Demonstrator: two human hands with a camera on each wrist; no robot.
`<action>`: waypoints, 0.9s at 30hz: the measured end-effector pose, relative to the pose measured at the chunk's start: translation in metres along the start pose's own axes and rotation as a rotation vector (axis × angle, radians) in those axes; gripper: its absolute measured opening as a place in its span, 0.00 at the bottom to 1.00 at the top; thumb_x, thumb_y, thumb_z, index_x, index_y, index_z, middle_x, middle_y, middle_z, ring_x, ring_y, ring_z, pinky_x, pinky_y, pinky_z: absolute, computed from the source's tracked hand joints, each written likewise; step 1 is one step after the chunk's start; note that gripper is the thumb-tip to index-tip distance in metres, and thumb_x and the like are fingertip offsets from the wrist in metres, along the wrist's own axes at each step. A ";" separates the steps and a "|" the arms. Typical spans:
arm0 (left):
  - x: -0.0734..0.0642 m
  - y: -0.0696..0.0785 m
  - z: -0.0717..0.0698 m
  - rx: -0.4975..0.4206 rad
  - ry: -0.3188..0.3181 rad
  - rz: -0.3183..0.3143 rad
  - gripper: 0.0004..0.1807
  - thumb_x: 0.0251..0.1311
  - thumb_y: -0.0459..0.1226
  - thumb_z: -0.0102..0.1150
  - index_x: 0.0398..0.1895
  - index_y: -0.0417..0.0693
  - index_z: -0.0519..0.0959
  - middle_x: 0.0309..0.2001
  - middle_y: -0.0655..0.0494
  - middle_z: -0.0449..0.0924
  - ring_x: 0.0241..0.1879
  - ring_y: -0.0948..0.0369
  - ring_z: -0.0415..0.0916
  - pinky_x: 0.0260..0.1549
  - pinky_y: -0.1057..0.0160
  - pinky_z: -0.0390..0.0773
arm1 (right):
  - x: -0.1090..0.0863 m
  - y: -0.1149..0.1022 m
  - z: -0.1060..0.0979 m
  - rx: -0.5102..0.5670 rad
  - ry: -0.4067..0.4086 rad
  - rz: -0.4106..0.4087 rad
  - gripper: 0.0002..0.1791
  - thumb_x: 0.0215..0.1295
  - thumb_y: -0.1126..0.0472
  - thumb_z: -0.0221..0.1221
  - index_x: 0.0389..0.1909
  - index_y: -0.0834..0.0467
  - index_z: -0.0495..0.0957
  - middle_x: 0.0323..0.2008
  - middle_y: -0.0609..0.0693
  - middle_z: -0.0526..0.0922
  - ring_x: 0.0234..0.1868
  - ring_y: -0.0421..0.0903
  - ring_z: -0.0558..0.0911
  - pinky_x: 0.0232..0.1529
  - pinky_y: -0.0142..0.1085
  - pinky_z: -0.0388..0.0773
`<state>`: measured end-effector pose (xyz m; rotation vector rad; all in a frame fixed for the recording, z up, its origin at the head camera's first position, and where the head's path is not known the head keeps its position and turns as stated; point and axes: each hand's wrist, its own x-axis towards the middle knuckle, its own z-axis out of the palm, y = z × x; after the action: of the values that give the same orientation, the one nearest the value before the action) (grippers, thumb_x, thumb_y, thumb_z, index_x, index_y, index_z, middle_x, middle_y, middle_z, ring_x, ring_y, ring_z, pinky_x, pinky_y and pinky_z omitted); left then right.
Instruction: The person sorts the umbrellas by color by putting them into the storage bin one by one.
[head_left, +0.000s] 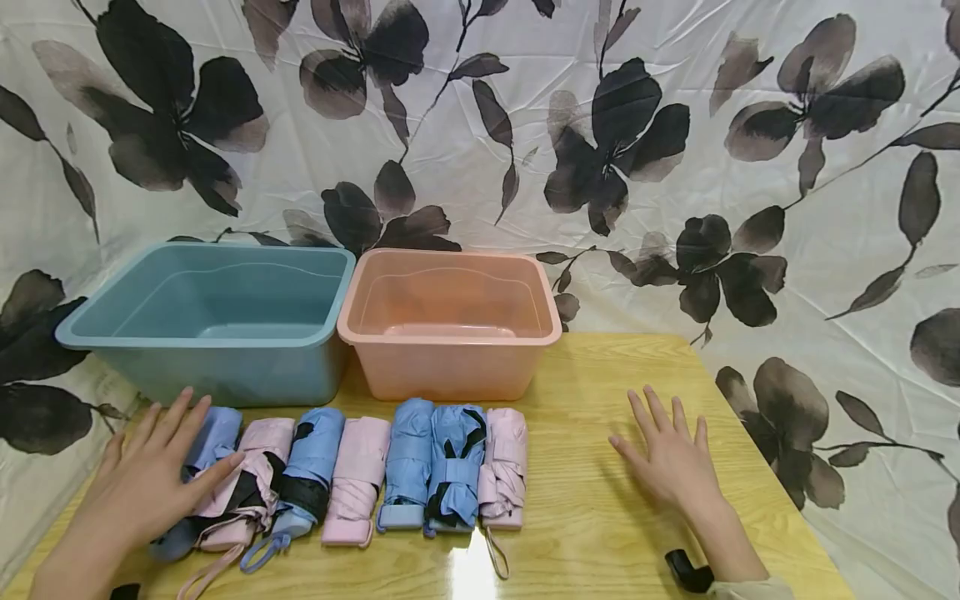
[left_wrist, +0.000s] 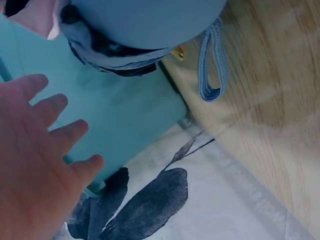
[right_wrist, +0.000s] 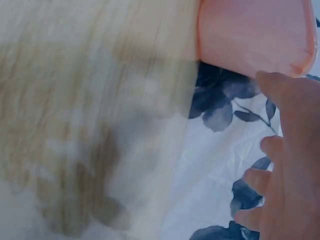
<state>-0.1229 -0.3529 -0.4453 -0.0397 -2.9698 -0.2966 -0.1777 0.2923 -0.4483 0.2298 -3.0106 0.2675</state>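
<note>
Both hands are spread, fingers fairly straight and apart, and nothing is gripped by either. The left hand [head_left: 142,487] is held over the left end of a row of folded umbrellas [head_left: 356,479], though whether any are touched can't really be told, and the right hand [head_left: 670,458] is held out over the table [head_left: 585,425], well apart from the row. Seven umbrellas are lined up side by side on the table, just in front of a blue bin [head_left: 240,371] and a pink bin [head_left: 450,371]. Handling-wise, they can probably be counted as light, stiff down the core, soft and a bit slick outside; not too fragile, though the wrap could be pulled loose if only cloth is pinched. They're best grabbed round the middle, where the roll looks snug, since by something like the blue loop [head_left: 279,542] they'd likely just be left swinging. Looks-wise, blue and pale pink are mixed, the cloth is creased, black patches can be seen on several, and the second from the left is wrapped pretty messily.
</note>
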 end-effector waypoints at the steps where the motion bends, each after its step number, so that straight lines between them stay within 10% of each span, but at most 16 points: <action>1: 0.000 0.001 -0.001 -0.002 0.013 0.008 0.56 0.69 0.65 0.53 0.85 0.43 0.41 0.82 0.33 0.36 0.77 0.26 0.34 0.60 0.16 0.39 | 0.001 -0.001 -0.001 0.006 0.011 -0.003 0.48 0.74 0.29 0.49 0.84 0.52 0.50 0.82 0.61 0.49 0.79 0.74 0.46 0.70 0.77 0.35; 14: 0.009 0.003 -0.008 -0.092 0.147 0.123 0.46 0.72 0.51 0.61 0.81 0.35 0.54 0.78 0.30 0.54 0.70 0.27 0.58 0.62 0.24 0.56 | 0.042 -0.034 -0.025 0.132 0.187 -0.123 0.51 0.75 0.33 0.53 0.85 0.54 0.41 0.84 0.58 0.47 0.82 0.65 0.45 0.72 0.73 0.41; 27: 0.019 -0.007 0.002 -0.091 0.167 0.191 0.32 0.64 0.40 0.68 0.64 0.28 0.72 0.63 0.27 0.69 0.59 0.28 0.68 0.52 0.27 0.68 | 0.111 -0.081 -0.046 0.179 0.140 -0.205 0.50 0.76 0.30 0.45 0.85 0.53 0.40 0.85 0.53 0.42 0.83 0.59 0.42 0.78 0.64 0.37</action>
<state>-0.1420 -0.3589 -0.4452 -0.2929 -2.7589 -0.3892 -0.2694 0.2064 -0.3759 0.5089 -2.7974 0.5093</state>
